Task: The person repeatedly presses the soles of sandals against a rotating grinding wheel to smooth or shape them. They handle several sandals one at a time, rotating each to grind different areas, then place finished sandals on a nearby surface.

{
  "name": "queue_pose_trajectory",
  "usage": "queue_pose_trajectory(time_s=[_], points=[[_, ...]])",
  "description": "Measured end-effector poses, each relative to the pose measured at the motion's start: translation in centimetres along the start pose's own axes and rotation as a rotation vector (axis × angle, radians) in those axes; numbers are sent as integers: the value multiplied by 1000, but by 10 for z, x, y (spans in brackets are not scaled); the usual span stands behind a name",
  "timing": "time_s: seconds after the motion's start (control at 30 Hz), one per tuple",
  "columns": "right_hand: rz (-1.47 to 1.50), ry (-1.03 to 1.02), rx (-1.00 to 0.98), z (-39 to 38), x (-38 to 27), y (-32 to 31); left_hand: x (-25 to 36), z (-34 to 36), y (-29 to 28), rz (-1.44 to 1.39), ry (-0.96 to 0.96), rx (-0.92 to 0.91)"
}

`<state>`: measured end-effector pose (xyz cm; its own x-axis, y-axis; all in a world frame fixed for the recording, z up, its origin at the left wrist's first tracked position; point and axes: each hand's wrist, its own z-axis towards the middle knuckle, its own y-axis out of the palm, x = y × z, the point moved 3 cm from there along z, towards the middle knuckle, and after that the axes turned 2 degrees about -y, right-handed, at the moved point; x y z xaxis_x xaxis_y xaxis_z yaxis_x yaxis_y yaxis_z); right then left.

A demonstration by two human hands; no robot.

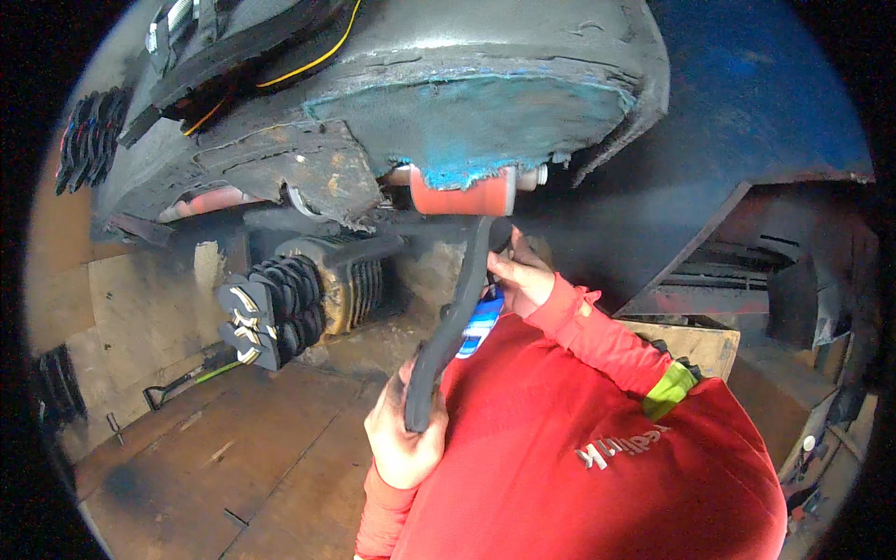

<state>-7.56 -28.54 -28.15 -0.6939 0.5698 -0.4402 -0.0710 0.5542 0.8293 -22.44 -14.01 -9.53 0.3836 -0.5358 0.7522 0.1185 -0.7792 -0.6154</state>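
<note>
A long, curved black shoe sole (451, 322) is seen edge-on, slanting up and to the right in front of my red top. My left hand (406, 434) grips its lower end, thumb along one side. Near its upper end, my right hand (525, 273) closes around the other side, fingertips partly hidden. That upper end sits just below an orange-red sanding roller (464, 193) under the grey machine hood (485, 56); I cannot tell whether they touch. Ragged blue-green material (467, 121) covers the hood's front above the roller.
Several dark soles (252, 322) are stacked beside a ribbed, dusty motor (350, 289) at left. Another dark sole with a yellow line (271, 70) lies on the hood. A blue panel (756, 93) rises at right, near a wooden box (686, 345). Brown boards (224, 457) cover the floor.
</note>
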Motion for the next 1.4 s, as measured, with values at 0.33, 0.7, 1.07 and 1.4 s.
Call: queue_pose_trajectory(time_s=[0.33,0.7,1.07,1.4], points=[[-9,103,-22,19,-7,-9,-33,0,22,32,157,0],[-148,-97,11,2,28,-7,-92,80,68,-212,291,-298],[21,68,-60,32,18,-34,-51,149,104,-365,179,-349],[-221,-91,-11,53,-5,-54,-69,157,131,-508,230,-249]])
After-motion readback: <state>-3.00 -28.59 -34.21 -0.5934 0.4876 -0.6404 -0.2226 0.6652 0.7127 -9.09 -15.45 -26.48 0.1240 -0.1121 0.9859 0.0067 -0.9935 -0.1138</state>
